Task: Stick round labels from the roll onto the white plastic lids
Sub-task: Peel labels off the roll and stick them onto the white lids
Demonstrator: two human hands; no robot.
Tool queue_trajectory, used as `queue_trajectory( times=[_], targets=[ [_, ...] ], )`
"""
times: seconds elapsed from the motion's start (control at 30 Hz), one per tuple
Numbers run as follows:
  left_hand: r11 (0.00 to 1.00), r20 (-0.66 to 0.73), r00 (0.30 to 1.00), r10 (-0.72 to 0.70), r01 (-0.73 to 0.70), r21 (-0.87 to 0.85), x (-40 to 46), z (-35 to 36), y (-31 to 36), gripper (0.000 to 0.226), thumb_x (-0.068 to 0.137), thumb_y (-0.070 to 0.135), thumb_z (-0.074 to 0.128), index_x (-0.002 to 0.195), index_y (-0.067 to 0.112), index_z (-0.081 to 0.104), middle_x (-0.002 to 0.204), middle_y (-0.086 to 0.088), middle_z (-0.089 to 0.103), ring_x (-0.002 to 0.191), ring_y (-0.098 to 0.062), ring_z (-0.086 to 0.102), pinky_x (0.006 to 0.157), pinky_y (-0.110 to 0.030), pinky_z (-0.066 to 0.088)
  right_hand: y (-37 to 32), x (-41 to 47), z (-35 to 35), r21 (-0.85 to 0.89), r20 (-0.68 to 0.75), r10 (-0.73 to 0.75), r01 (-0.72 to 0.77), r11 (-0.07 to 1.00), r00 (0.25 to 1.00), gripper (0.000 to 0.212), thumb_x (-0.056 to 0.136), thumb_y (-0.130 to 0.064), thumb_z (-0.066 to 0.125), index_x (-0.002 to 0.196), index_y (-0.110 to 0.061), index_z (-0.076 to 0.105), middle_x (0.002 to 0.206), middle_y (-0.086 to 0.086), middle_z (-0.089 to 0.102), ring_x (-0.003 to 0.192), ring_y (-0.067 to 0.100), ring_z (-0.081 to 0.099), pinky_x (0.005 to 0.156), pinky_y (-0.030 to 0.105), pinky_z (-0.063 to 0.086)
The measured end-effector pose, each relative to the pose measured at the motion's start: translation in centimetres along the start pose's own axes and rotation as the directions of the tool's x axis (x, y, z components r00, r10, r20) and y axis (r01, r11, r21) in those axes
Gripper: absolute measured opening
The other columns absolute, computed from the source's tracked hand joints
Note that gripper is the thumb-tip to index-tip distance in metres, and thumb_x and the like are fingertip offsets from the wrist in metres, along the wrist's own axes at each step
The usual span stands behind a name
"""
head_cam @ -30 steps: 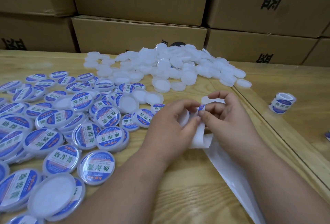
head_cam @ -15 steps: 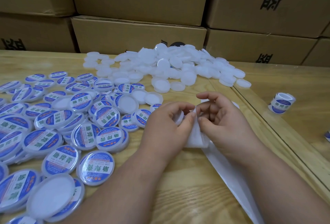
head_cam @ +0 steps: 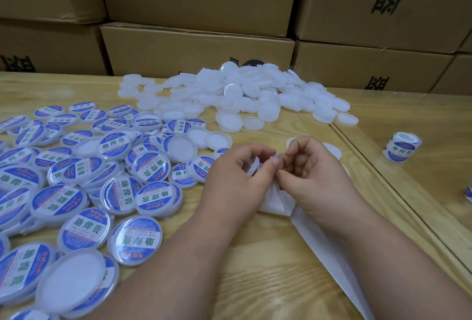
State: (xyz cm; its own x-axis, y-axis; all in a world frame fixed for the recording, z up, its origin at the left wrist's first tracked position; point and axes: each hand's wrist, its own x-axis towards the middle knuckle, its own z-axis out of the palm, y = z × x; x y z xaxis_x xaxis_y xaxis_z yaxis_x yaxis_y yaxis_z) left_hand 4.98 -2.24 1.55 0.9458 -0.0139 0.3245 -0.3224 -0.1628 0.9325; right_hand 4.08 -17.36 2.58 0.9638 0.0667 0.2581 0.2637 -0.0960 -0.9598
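Stacked cardboard boxes with black printed characters fill the background behind a light wooden table.

Head view. Far centre of the table: a loose heap of plain white lids, unlabelled. Left side: a wide spread of labelled lids, each with a blue and white round label; several overlap, and a few lie upside down showing a white inside. Right side, beyond a seam in the tabletop: a small label roll standing on end, well apart from the hands.

Left hand: fingers curled, thumb and fingertips meeting those of the other hand. It holds a white lid, of which only an edge shows behind the fingers. Right hand: fingers curled inward, thumb and forefinger pinching a white backing strip right at the point where the two hands meet. A small bluish patch shows at the pinch; cannot tell if it is a label. The strip bunches under both hands, then trails flat across the table toward the near right edge. Both forearms are bare and enter from the bottom of the view.
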Motion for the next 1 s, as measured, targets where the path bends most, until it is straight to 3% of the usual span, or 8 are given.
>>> queue_trajectory(
  times=[0.17, 0.3, 0.47, 0.6, 0.7, 0.87, 0.93, 1.0],
  targets=[
    [1.000, 0.009, 1.000, -0.023, 0.023, -0.001, 0.06, 0.06, -0.03, 0.013, 0.085, 0.035, 0.080, 0.095, 0.038, 0.074, 0.094, 0.026, 0.071, 0.090, 0.003, 0.066, 0.080, -0.018, 0.052, -0.10, 0.11, 0.17, -0.011, -0.007, -0.008, 0.008, 1.000, 1.000, 0.027, 0.074, -0.011, 0.065, 0.083, -0.035, 0.059, 0.084, -0.006, 0.071, 0.085, 0.011, 0.069, 0.079, 0.024, 0.056],
    [0.999, 0.020, 0.999, -0.051, 0.051, -0.007, 0.22, 0.02, -0.27, 0.007, 0.087, 0.034, 0.077, 0.094, 0.037, 0.074, 0.093, 0.030, 0.071, 0.088, 0.007, 0.066, 0.074, -0.011, 0.050, 0.01, 0.07, 0.28, 0.004, -0.019, 0.011, -0.011, 1.000, 1.000, 0.032, 0.074, -0.010, 0.067, 0.101, -0.024, 0.058, 0.089, -0.008, 0.070, 0.080, 0.015, 0.064, 0.081, 0.033, 0.054],
    [0.997, 0.005, 0.997, -0.078, 0.078, -0.015, 0.40, 0.04, -0.74, 0.012, 0.092, 0.027, 0.070, 0.094, 0.037, 0.075, 0.091, 0.026, 0.073, 0.089, 0.008, 0.067, 0.075, -0.012, 0.051, -0.14, -0.14, 0.89, -0.070, -0.073, 0.063, -0.068, 0.995, 0.995, 0.033, 0.074, -0.016, 0.076, 0.101, -0.023, 0.060, 0.094, 0.006, 0.071, 0.073, 0.016, 0.064, 0.073, 0.035, 0.058],
    [0.996, 0.009, 0.996, -0.086, 0.086, -0.009, 0.41, 0.17, -0.93, 0.014, 0.092, 0.026, 0.069, 0.095, 0.039, 0.075, 0.092, 0.023, 0.073, 0.090, 0.006, 0.068, 0.079, -0.019, 0.053, 0.10, -0.08, 0.95, -0.194, -0.128, 0.076, -0.100, 0.976, 0.989, 0.022, 0.083, -0.010, 0.077, 0.082, -0.017, 0.056, 0.067, -0.003, 0.064, 0.063, 0.009, 0.058, 0.060, 0.025, 0.050],
    [0.996, 0.006, 0.997, -0.083, 0.083, 0.010, 0.41, 0.21, -0.92, 0.015, 0.092, 0.026, 0.069, 0.092, 0.040, 0.074, 0.089, 0.023, 0.073, 0.087, 0.005, 0.068, 0.077, -0.018, 0.053, -0.02, 0.00, 0.85, -0.165, -0.163, 0.137, -0.164, 0.972, 0.977, 0.019, 0.082, -0.012, 0.080, 0.086, -0.014, 0.062, 0.072, 0.004, 0.071, 0.067, 0.014, 0.066, 0.068, 0.033, 0.053],
    [0.996, -0.030, 0.996, -0.082, 0.082, 0.017, 0.35, 0.09, -0.68, 0.017, 0.091, 0.025, 0.070, 0.086, 0.042, 0.072, 0.088, 0.029, 0.070, 0.083, 0.009, 0.065, 0.065, -0.005, 0.044, -0.30, 0.00, 0.27, -0.026, -0.143, 0.271, -0.277, 0.960, 0.952, 0.032, 0.079, -0.016, 0.086, 0.104, -0.014, 0.066, 0.085, 0.006, 0.079, 0.085, 0.022, 0.077, 0.085, 0.045, 0.060],
    [0.997, -0.024, 0.997, -0.079, 0.080, 0.013, 0.35, 0.07, -0.58, 0.013, 0.090, 0.026, 0.072, 0.089, 0.039, 0.073, 0.088, 0.029, 0.070, 0.083, 0.010, 0.065, 0.066, -0.005, 0.045, -0.38, -0.05, 0.06, -0.035, -0.128, 0.261, -0.268, 0.963, 0.957, 0.016, 0.083, -0.017, 0.083, 0.095, -0.013, 0.073, 0.086, 0.013, 0.077, 0.084, 0.025, 0.077, 0.083, 0.045, 0.059],
    [0.997, -0.023, 0.997, -0.080, 0.080, 0.013, 0.38, 0.05, -0.42, 0.009, 0.089, 0.029, 0.074, 0.091, 0.038, 0.073, 0.090, 0.030, 0.071, 0.085, 0.010, 0.066, 0.069, -0.007, 0.047, -0.36, -0.10, -0.03, -0.158, -0.125, 0.165, -0.184, 0.970, 0.978, 0.007, 0.090, -0.019, 0.076, 0.087, -0.013, 0.074, 0.086, 0.017, 0.073, 0.077, 0.017, 0.070, 0.073, 0.038, 0.055]
  ],
)
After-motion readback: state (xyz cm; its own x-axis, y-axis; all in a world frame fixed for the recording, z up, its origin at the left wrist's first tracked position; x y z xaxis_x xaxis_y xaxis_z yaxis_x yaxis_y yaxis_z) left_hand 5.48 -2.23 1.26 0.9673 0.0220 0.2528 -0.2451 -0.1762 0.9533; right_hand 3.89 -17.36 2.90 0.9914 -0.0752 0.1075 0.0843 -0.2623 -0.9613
